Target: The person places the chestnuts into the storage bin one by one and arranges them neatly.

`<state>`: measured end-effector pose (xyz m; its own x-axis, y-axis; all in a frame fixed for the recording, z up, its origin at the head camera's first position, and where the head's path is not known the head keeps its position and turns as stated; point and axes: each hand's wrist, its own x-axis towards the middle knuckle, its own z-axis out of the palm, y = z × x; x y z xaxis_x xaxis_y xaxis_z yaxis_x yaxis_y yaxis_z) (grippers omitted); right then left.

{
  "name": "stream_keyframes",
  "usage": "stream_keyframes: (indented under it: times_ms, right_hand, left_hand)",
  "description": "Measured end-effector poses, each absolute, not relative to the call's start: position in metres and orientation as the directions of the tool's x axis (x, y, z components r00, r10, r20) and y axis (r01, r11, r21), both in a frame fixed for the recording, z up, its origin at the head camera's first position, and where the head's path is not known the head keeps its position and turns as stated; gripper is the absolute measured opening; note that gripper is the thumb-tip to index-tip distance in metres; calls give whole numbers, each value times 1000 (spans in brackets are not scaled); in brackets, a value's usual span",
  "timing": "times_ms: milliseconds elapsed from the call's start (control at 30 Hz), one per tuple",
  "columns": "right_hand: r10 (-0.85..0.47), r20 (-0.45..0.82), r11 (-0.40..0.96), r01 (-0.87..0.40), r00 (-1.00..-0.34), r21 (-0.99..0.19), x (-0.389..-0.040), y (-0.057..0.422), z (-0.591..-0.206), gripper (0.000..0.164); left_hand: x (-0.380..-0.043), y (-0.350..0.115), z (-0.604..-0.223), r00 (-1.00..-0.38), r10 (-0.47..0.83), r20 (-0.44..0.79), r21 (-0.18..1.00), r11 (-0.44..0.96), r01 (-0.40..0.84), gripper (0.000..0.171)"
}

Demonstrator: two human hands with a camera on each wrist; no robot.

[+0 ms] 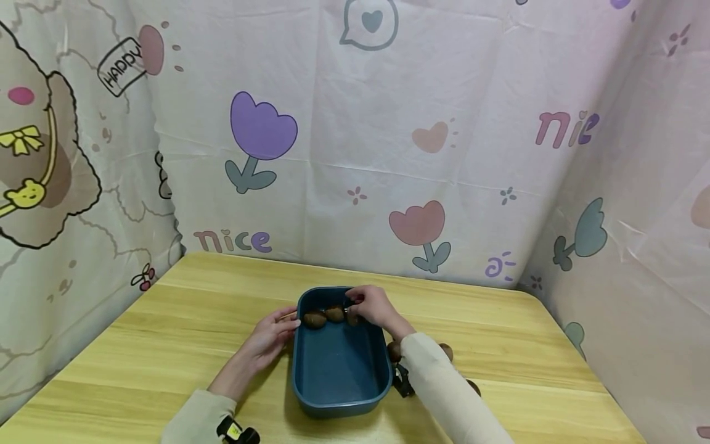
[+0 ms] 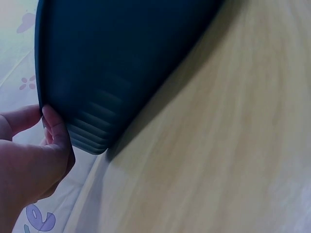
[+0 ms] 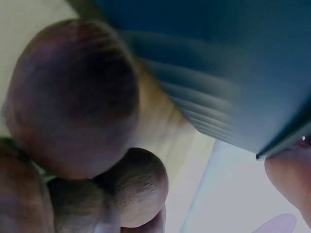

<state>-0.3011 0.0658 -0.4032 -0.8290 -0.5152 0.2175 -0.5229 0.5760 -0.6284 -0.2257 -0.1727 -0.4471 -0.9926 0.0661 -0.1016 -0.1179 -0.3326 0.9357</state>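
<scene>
A deep dark-blue rectangular bin (image 1: 339, 376) with rounded corners stands on the table. My left hand (image 1: 268, 339) pinches its left rim between thumb and fingers; in the left wrist view that hand (image 2: 36, 150) grips the rim near a ribbed corner. Inside, along the far end, lie a brown oval, potato-like thing (image 1: 315, 319) and a second one (image 1: 334, 314) beside it. My right hand (image 1: 373, 305) reaches over the far right rim, its fingers curled down round a third potato-like thing (image 1: 352, 318) in line with them. The right fingertips are partly hidden.
More brown potato-like things lie right of the bin, partly behind my right sleeve (image 1: 444, 382); one (image 3: 73, 97) looms large in the right wrist view. A small black object (image 1: 402, 380) sits against the bin's right side. Printed curtains (image 1: 355, 203) surround the wooden table (image 1: 222, 290).
</scene>
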Motion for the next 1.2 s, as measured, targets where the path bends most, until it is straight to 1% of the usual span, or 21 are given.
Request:
stream_keyframes:
  times_ms: [167, 233, 533, 767, 1000, 1200]
  right_hand:
    - [-486, 169, 490, -427, -858, -760, -300, 75, -395, 32]
    - [-470, 172, 473, -411, -866, -779, -299, 81, -392, 32]
    - [-433, 174, 495, -395, -885, -774, -292, 123, -393, 31]
    - [-409, 139, 505, -350, -902, -789, -285, 160, -399, 30]
    - [-409, 122, 523, -343, -904, -780, -282, 197, -405, 34]
    - [-386, 72, 534, -287, -920, -795, -276, 222, -415, 35]
  left_hand:
    - [-227, -171, -445, -991, 70, -112, 937, -325, -129, 46]
    - [-227, -171, -445, -992, 73, -107, 938, -323, -125, 47]
    - [-226, -171, -446, -992, 82, -94, 938, -326, -116, 49]
    - [-225, -172, -446, -992, 76, -98, 939, -324, -118, 49]
    - [-225, -172, -445, -992, 75, -103, 941, -317, -122, 49]
    - [-227, -171, -446, -993, 73, -95, 937, -329, -114, 48]
